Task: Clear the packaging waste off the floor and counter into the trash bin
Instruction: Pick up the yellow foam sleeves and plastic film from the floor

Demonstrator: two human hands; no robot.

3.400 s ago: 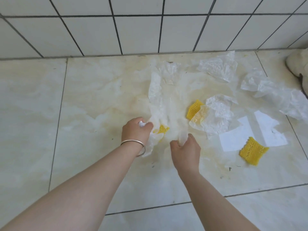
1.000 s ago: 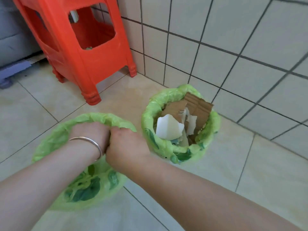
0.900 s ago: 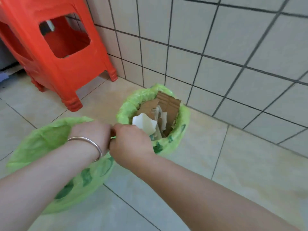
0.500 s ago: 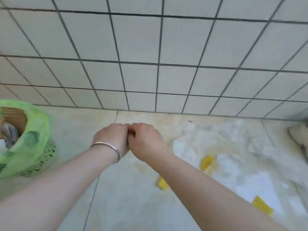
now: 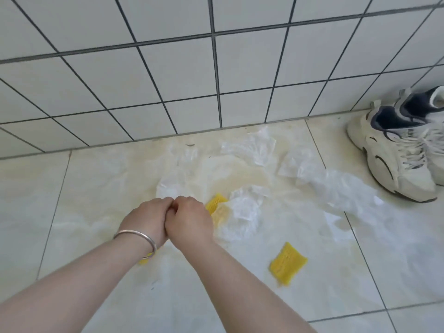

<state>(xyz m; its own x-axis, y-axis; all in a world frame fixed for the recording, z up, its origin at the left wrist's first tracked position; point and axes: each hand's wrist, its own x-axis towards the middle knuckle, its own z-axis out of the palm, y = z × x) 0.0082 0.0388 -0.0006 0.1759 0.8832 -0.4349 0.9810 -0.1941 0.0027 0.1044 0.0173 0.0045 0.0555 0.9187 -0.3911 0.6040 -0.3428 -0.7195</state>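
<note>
Bare skin only: left hand (image 5: 146, 218) and right hand (image 5: 189, 221) fisted knuckle to knuckle, each grip curled, apparently on nothing. Between trips, by the look of it; next, reaching to gather. Just right, yellow foam net (image 5: 287, 262) flat on floor (image 5: 72, 200), long axis diagonal; clear plastic wrappers (image 5: 242, 212) scattered beyond, toward wall. No bin visible.

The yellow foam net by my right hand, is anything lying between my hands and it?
Nothing visible does. The yellow foam net lies right beside the right hand, its far side tucked under crumpled clear plastic. Left hand touches the right.
</note>
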